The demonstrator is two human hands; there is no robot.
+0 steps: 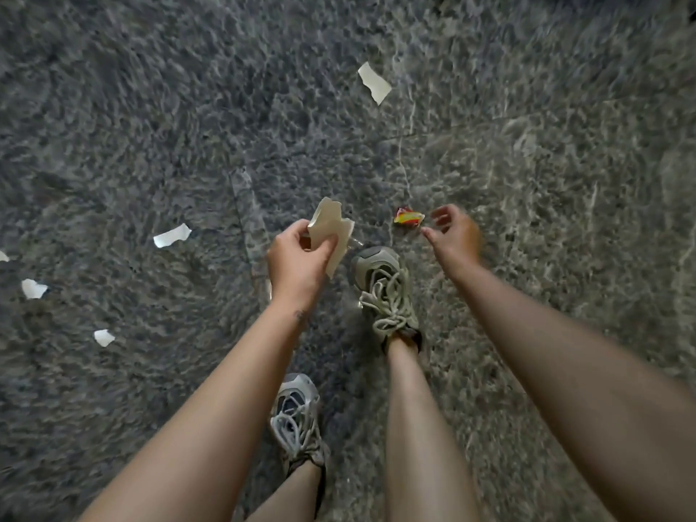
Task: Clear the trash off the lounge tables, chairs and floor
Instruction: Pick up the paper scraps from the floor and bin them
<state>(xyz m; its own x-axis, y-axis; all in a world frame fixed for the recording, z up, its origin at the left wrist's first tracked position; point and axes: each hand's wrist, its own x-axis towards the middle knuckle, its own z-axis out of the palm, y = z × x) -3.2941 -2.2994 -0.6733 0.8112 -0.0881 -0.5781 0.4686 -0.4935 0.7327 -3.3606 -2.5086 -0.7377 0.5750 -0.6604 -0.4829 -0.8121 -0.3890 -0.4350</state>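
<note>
Both hands (297, 258) hang over open floor (150, 126), wrapper (408, 217) beside.

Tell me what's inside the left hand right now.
The left hand pinches torn pale paper scraps. Its grip covers their lower parts, so the exact count is unclear.

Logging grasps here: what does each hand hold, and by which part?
Left hand pinches torn paper pieces by their left edge. Right hand holds nothing, beside the wrapper.
</note>
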